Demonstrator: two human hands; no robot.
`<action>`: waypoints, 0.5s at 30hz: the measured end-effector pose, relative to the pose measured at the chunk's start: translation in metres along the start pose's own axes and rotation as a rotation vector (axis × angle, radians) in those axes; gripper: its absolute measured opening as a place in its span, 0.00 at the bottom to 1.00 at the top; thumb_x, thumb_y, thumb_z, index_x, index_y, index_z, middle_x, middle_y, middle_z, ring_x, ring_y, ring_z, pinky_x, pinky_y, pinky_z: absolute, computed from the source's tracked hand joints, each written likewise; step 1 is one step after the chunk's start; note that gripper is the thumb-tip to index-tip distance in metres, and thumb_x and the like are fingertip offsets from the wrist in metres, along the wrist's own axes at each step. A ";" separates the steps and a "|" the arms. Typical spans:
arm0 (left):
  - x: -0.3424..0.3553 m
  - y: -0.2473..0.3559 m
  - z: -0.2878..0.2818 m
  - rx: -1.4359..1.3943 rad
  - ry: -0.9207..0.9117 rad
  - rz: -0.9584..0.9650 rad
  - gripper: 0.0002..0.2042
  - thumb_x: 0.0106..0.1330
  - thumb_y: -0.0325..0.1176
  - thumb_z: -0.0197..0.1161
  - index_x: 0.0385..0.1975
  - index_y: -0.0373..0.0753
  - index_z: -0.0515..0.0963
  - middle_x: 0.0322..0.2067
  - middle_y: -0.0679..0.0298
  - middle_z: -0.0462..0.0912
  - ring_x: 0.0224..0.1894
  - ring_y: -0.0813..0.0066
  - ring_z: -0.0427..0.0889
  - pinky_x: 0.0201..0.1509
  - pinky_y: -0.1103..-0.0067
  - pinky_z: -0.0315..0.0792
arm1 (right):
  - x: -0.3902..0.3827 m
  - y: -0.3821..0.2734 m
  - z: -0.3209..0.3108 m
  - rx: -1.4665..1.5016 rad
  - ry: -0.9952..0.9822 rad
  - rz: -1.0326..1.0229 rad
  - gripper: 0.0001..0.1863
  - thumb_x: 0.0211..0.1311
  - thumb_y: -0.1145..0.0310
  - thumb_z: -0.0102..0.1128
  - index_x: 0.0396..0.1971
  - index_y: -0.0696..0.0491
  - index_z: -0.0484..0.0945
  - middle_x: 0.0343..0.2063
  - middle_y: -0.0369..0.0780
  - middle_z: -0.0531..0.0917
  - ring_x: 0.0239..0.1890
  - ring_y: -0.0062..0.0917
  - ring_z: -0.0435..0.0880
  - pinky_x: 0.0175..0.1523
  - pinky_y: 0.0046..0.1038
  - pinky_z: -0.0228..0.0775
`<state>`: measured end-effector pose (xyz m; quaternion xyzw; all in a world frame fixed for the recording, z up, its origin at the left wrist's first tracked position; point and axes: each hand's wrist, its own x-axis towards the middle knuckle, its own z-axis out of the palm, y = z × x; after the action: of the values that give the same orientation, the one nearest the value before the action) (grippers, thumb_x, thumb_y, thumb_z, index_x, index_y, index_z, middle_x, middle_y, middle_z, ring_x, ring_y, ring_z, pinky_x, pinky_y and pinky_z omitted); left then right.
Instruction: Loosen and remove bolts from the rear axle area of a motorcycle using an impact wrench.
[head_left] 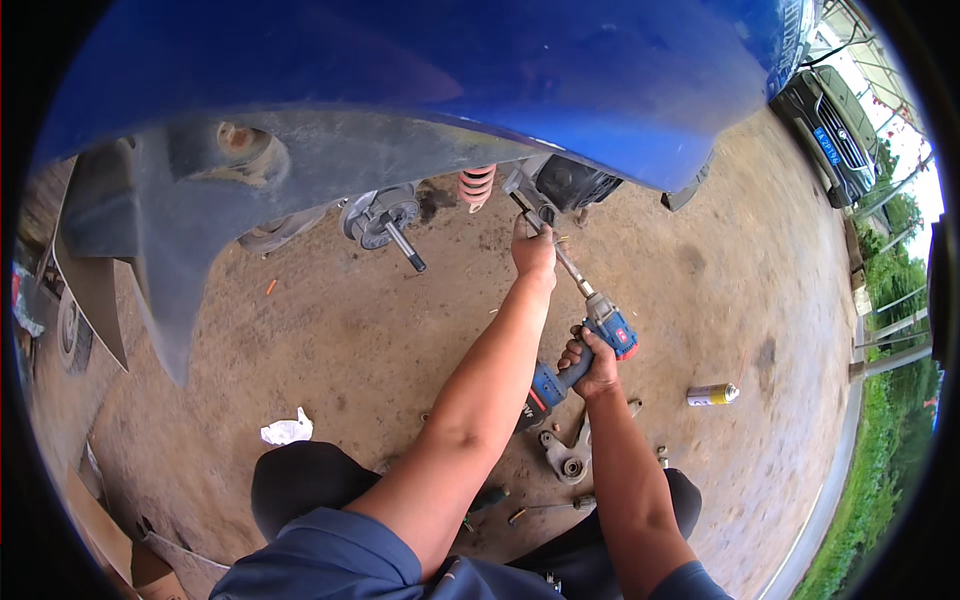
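Note:
My right hand (597, 365) is closed around the handle of a blue cordless impact wrench (610, 325). A long metal extension (572, 268) runs from its nose up toward the parts under the blue vehicle body (480, 60). My left hand (534, 255) is closed on a metal bar-shaped piece (528, 206) beside the extension's far end. Its exact kind is hard to make out. Close by hang a red coil spring (477, 187) and a dark housing (577, 184). Left of them, a wheel hub with a protruding metal shaft (402, 243) shows below the bodywork.
A metal suspension arm (567, 458) and a screwdriver (550, 508) lie on the ground between my knees. A spray can (712, 395) lies to the right, crumpled white paper (287, 428) to the left. A dark plastic liner (180, 250) hangs at left. A dark car (825, 130) is parked beyond.

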<state>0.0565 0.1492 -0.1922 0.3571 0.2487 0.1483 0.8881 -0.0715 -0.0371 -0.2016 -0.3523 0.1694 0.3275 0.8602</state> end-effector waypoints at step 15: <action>-0.004 -0.011 0.002 -0.256 -0.013 -0.058 0.14 0.72 0.27 0.54 0.56 0.46 0.68 0.33 0.61 0.77 0.31 0.65 0.83 0.34 0.69 0.81 | -0.002 -0.014 -0.005 -0.103 0.018 -0.048 0.13 0.62 0.63 0.64 0.42 0.53 0.75 0.20 0.32 0.72 0.21 0.19 0.71 0.33 0.27 0.70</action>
<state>0.0553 0.1381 -0.1973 0.2344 0.2319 0.1509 0.9319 -0.0639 -0.0488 -0.1968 -0.4030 0.1514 0.3117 0.8471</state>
